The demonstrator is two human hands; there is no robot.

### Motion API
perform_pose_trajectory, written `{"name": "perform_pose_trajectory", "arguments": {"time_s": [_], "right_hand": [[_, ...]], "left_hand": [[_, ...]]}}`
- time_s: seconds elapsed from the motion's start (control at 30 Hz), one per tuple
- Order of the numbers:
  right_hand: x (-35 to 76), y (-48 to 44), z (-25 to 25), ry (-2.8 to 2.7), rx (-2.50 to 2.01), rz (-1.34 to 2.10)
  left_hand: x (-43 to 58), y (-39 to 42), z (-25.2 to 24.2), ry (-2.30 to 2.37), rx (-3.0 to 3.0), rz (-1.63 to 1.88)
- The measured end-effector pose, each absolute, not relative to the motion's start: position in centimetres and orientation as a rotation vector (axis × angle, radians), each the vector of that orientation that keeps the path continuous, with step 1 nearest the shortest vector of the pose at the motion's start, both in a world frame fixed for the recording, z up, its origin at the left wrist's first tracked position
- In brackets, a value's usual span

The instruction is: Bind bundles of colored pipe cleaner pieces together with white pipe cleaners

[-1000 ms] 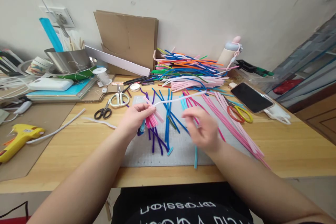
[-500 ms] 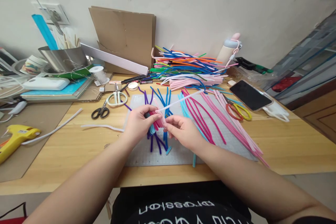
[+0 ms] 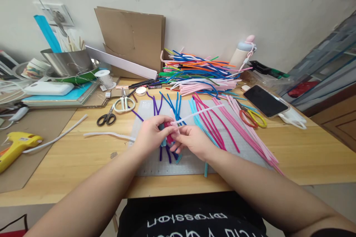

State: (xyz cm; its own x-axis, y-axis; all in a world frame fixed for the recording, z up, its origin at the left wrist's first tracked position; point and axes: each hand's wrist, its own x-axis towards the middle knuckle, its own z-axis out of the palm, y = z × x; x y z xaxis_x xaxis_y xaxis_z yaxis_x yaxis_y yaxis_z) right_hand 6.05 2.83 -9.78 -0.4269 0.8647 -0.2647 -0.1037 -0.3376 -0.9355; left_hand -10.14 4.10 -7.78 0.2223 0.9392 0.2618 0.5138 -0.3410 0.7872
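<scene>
Both hands meet above the grey cutting mat (image 3: 244, 155). My left hand (image 3: 151, 133) is closed on a small bundle of pipe cleaners (image 3: 169, 139) in magenta, light pink and light blue; the fingers partly cover it. At the bundle's right side, my right hand (image 3: 196, 141) pinches a light pink pipe cleaner (image 3: 176, 130). A whitish pipe cleaner (image 3: 200, 111) juts from the hands toward the upper right. Out to the left of my left hand, a pale length (image 3: 108, 134) shows too. Purple pipe cleaners (image 3: 157, 103) and blue ones (image 3: 178, 104) lie beneath and behind.
On the mat's right lie magenta (image 3: 211, 126) and pink pipe cleaners (image 3: 247, 133). A mixed pile (image 3: 200, 74) stands at the back. Around are scissors (image 3: 124, 104), black-handled scissors (image 3: 106, 118), red-yellow pliers-like handles (image 3: 253, 117), a phone (image 3: 265, 100) and a yellow glue gun (image 3: 20, 144).
Both hands and the bundle have shifted slightly right and a little lower. The whitish pipe cleaner's far end has moved right and down. My right fingers are now closer to my left thumb.
</scene>
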Motion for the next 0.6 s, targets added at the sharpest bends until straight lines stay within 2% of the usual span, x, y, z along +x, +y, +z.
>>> {"name": "perform_pose_trajectory", "arguments": {"time_s": [0.23,0.6], "right_hand": [[6.87,3.30,-9.66,-1.110,-1.070,1.895],[6.58,3.02,-9.66,-1.120,-1.147,1.983]], "left_hand": [[-11.21,4.93,-7.10,1.303,1.923,0.834],[-10.64,4.54,-7.61,1.308,1.867,0.836]]}}
